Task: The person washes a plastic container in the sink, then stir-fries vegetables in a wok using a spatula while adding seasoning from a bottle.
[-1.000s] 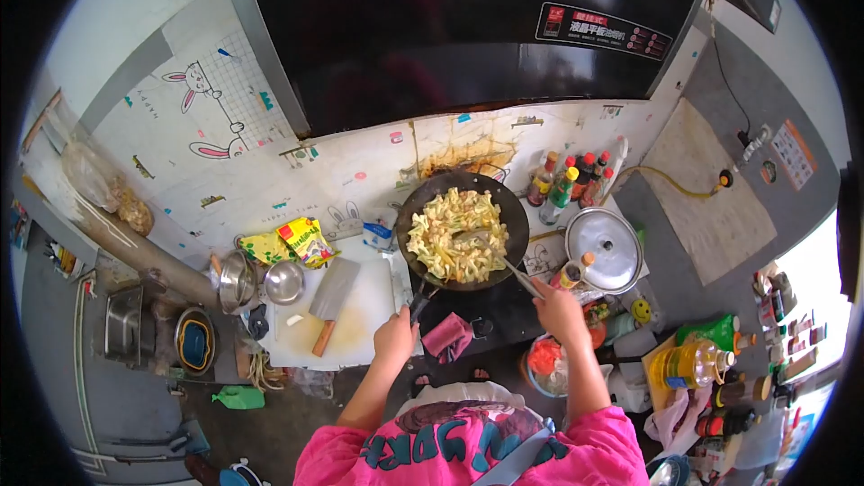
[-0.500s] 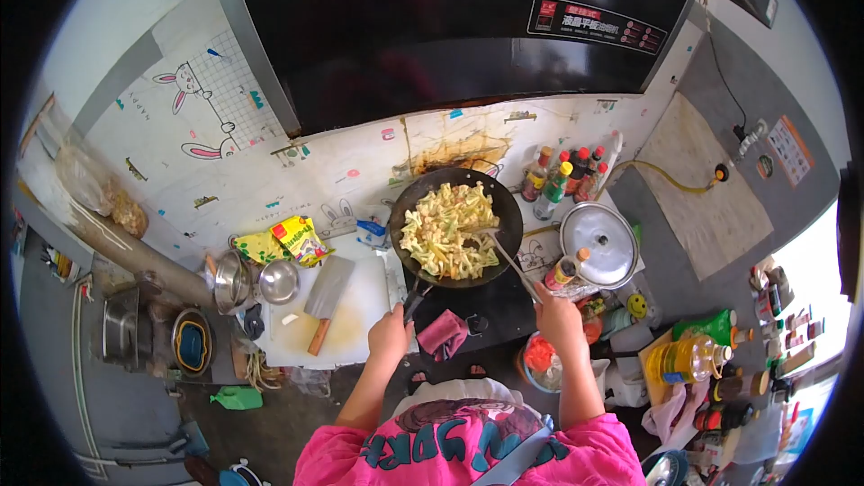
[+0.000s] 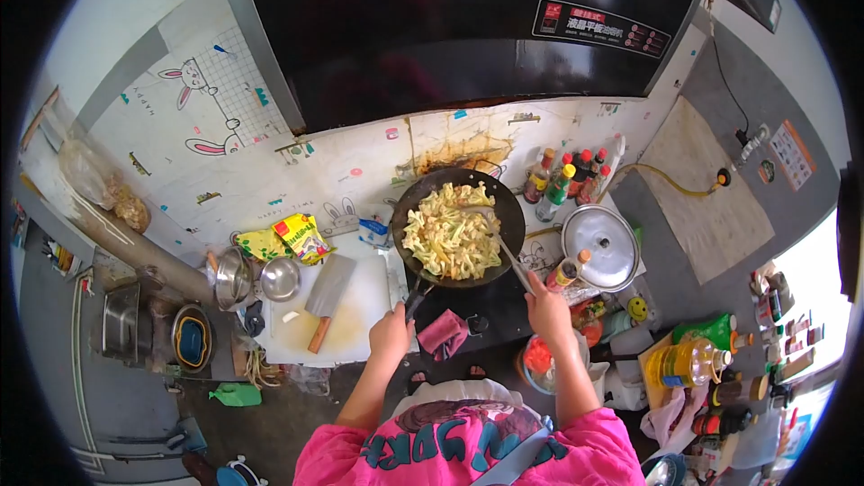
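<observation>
A dark wok [image 3: 420, 260] holds a heap of pale yellow-green food pieces [image 3: 447, 232] on the stove [image 3: 493, 317]. My left hand [image 3: 391, 333] is closed round the wok's handle [image 3: 416, 297], at the wok's lower left. In my right hand [image 3: 548, 308] is the long handle of a metal spatula [image 3: 515, 261], slanting up to the left into the wok. Its blade lies among the food near the right side of the wok. A pink cloth [image 3: 444, 336] rests on the stove's front part, between my hands.
Left of the wok, a cleaver [image 3: 330, 288] lies on a white cutting board [image 3: 360, 306], near metal bowls [image 3: 280, 279] and a yellow packet [image 3: 302, 237]. To the right stand several sauce bottles [image 3: 555, 191], a lidded pot [image 3: 599, 247] and a nearby bottle [image 3: 564, 274]. A range hood [image 3: 432, 36] hangs above.
My right hand has moved slightly left and up, and the spatula blade has shifted farther up in the wok. The food has been pushed about. My left hand keeps its hold.
</observation>
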